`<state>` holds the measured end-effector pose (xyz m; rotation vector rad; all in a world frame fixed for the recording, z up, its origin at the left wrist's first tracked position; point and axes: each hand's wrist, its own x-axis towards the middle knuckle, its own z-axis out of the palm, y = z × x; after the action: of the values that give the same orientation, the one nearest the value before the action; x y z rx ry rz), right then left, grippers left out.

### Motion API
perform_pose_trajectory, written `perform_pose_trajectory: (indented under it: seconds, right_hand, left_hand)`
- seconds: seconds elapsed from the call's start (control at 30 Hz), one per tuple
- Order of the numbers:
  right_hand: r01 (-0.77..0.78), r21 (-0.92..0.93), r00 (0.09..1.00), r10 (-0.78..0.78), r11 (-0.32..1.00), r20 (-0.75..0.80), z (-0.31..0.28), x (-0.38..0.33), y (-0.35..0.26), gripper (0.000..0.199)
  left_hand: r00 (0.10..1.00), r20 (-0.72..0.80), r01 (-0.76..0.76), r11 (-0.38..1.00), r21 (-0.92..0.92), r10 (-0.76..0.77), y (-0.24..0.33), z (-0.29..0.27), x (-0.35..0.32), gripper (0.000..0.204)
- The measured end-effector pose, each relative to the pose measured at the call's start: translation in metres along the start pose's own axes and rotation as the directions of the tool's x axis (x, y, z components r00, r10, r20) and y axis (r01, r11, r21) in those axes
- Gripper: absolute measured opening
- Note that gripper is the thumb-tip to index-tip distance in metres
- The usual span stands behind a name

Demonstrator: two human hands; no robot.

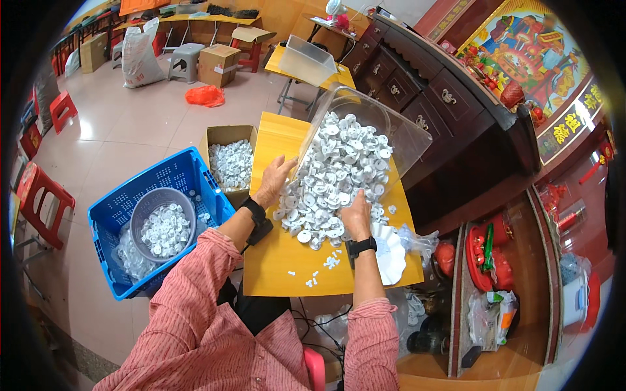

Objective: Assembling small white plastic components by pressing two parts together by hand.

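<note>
i see the left hand (275, 182), fingers loosely spread, touching the tipped clear bin (409, 138) near the left edge of the tabletop (268, 264). white pieces (342, 163) spill from the bin toward the tabletop's middle; the right hand (356, 216) curls at their right side, whether gripping any i can't tell.

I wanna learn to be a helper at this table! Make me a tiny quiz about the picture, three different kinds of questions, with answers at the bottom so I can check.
1. Which hand is nearer the wavy-edged white dish, left or right?
2. What sits inside the blue crate?
a) a red stool
b) a grey bowl
c) a cardboard box
3. True or false: white parts lie both in the clear bin and on the yellow table.

Key
1. The right hand
2. b
3. True
</note>
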<state>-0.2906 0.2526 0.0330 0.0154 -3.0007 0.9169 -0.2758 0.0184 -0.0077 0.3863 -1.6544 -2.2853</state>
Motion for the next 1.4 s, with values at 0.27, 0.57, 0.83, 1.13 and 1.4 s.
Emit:
perform_pose_trajectory:
  seconds: [0.27, 0.57, 0.83, 1.13, 1.4]
  right_hand:
    - [0.025, -0.078, 0.998, -0.029, 0.997, -0.059, 0.007, -0.006, 0.01, 0.07]
    - [0.031, -0.052, 0.993, -0.037, 0.998, -0.114, -0.003, -0.024, 0.001, 0.07]
    - [0.111, -0.05, 0.976, -0.118, 0.993, -0.181, -0.027, -0.047, -0.007, 0.059]
    - [0.3, 0.085, 0.906, -0.256, 0.95, -0.336, -0.05, -0.12, -0.019, 0.039]
    - [0.214, 0.14, 0.925, -0.154, 0.967, -0.348, -0.029, -0.198, 0.007, 0.014]
  left_hand:
    - [1.0, 0.007, 0.011, 0.992, 0.128, -0.012, -0.006, -0.016, 0.012, 0.065]
    - [0.995, -0.071, -0.071, 0.996, 0.053, 0.075, -0.013, -0.021, 0.004, 0.06]
    - [0.996, -0.041, -0.079, 0.997, 0.011, 0.079, 0.001, -0.029, -0.009, 0.05]
    - [0.972, -0.027, -0.188, 0.839, 0.51, 0.234, -0.001, -0.059, -0.015, 0.044]
    - [0.93, 0.216, -0.353, 0.56, 0.749, 0.297, 0.012, -0.055, -0.017, 0.04]
